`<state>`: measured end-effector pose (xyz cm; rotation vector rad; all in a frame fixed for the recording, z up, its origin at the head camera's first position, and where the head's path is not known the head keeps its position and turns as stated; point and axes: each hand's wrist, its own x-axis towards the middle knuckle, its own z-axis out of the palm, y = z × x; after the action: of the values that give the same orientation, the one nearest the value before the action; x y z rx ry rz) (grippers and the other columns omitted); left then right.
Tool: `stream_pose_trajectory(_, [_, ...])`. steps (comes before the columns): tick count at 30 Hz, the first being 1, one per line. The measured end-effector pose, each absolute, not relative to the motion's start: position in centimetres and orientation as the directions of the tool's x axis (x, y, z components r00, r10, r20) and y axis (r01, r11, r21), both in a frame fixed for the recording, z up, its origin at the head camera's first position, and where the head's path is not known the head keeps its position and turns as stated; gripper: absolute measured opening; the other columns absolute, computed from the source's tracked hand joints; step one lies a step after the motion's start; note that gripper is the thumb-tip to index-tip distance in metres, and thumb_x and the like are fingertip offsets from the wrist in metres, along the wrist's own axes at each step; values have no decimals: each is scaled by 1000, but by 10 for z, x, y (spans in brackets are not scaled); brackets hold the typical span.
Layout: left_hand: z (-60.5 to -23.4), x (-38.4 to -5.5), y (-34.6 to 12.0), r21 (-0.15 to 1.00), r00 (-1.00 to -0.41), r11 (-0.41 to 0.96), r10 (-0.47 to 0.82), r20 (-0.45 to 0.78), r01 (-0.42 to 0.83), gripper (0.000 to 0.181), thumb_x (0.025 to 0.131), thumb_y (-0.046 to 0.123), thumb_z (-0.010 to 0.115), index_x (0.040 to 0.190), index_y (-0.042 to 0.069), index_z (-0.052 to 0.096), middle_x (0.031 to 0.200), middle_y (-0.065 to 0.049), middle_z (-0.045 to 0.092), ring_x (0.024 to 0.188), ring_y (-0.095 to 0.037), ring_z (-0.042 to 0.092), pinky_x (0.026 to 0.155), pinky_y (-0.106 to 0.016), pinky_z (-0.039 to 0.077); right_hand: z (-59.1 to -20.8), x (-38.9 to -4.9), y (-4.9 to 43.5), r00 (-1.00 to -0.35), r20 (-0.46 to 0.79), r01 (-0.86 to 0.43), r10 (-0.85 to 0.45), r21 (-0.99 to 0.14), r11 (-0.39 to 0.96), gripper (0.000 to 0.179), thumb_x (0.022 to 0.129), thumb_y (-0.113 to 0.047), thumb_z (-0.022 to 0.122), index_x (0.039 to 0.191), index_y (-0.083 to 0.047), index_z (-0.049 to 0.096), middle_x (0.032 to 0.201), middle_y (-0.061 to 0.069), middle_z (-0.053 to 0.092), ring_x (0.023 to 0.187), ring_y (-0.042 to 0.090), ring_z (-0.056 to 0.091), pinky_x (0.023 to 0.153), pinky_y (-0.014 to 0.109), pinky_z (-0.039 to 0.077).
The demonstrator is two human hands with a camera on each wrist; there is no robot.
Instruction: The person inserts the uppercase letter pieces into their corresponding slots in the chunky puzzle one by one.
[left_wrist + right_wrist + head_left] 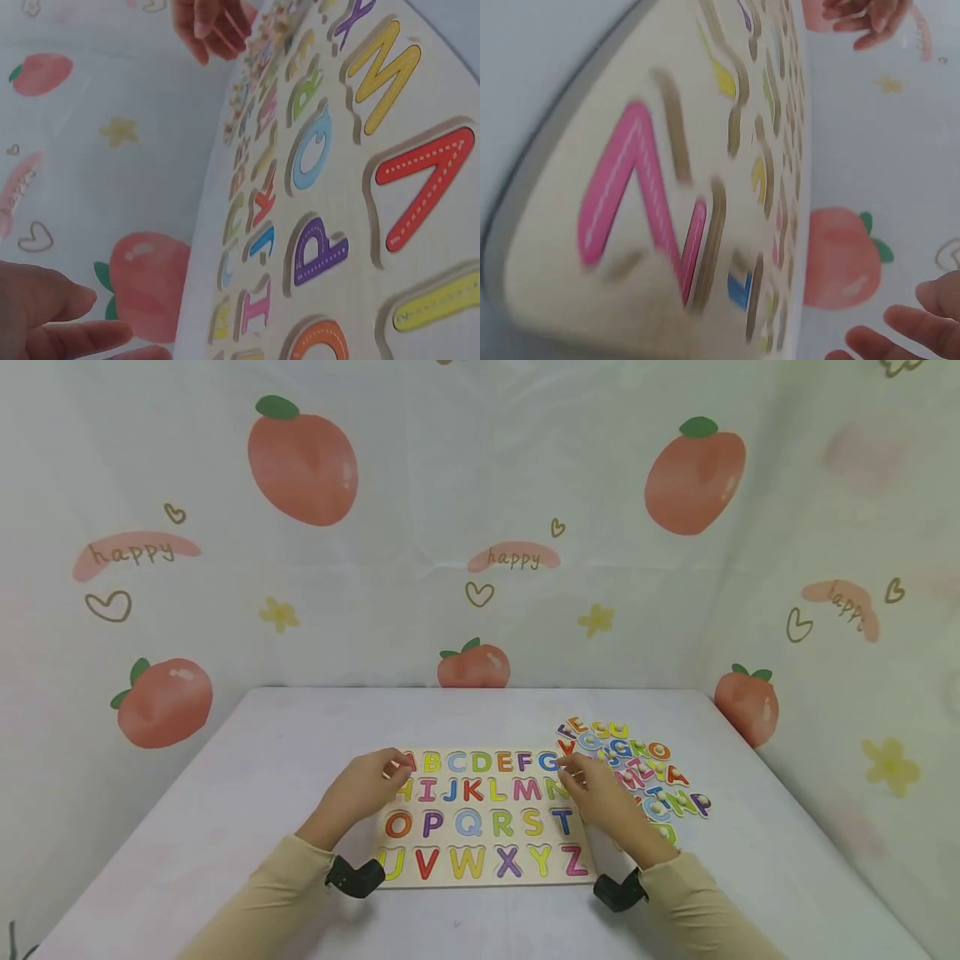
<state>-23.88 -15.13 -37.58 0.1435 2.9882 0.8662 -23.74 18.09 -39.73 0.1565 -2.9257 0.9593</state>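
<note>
A wooden alphabet puzzle board (pixel 480 810) lies on the table, with coloured letter shapes from A to Z in four rows. My left hand (pixel 372 783) hovers over the board's upper left corner beside the A, its fingers loosely bent and holding nothing. Above the upper right corner, near the G and N, is my right hand (pixel 600 793), also loosely bent with nothing between its fingers. In the left wrist view the fingers (pixel 75 337) are spread apart. The right wrist view shows spread fingers (pixel 922 330) beyond the board edge.
A pile of loose letter pieces with knobs (pixel 658 750) lies right of the board, partly hidden by my right hand and forearm. The white table (pixel 315 718) meets a fruit-printed cloth backdrop (pixel 405 610). Black wrist cameras (pixel 354 877) sit close over the board's lower corners.
</note>
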Motion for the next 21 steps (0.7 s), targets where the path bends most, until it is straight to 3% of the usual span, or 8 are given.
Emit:
stream_pose_trajectory(10, [-386,-241,-177,665,-999,747,45,-23,18,33,95,27,59,122,8,61,98,-6,69,86,-17,63,70,-34,48,-394,-242,232,-997,83,-47,8,-641,766,36,101,-28,49,131,-8,53,127,17,59,116,37,57,93,50,48])
stream_pose_trajectory(21, [-398,-239,-194,800,-991,588,-25,-132,-122,40,95,23,61,126,0,54,110,-17,63,94,-22,66,79,-36,55,-390,-245,282,-993,89,-4,73,-660,751,45,102,-36,44,134,-4,48,132,24,54,121,43,52,95,55,45])
